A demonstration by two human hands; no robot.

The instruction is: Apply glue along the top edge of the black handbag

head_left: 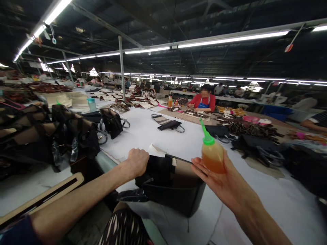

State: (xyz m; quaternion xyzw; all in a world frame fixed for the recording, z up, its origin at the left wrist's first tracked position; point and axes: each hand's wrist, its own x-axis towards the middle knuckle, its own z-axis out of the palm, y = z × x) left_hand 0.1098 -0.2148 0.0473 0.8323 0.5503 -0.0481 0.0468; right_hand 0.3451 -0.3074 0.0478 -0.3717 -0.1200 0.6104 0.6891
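In front of me a black handbag (pixel 176 200) with a beige lining lies on the white table, its mouth turned up. My left hand (pixel 138 161) is closed in a fist on the bag's upper left edge; its fingertips are hidden. A squeeze bottle (pixel 213 156) with a green nozzle and amber liquid, which looks like glue, is in my right hand (pixel 219 182). The thumb side and palm hold it nearly upright, nozzle up, while the other fingers stretch toward the bag's right rim. A plastic-wrapped handle (pixel 134 195) hangs at the bag's left.
Several black bags (pixel 76 131) crowd the left side. A striped bag piece (pixel 166 121) and a blue-lidded bottle (pixel 92 104) are farther back on the white table (pixel 138 129). More black pieces (pixel 260 149) lie right. A co-worker in red (pixel 211 102) sits across.
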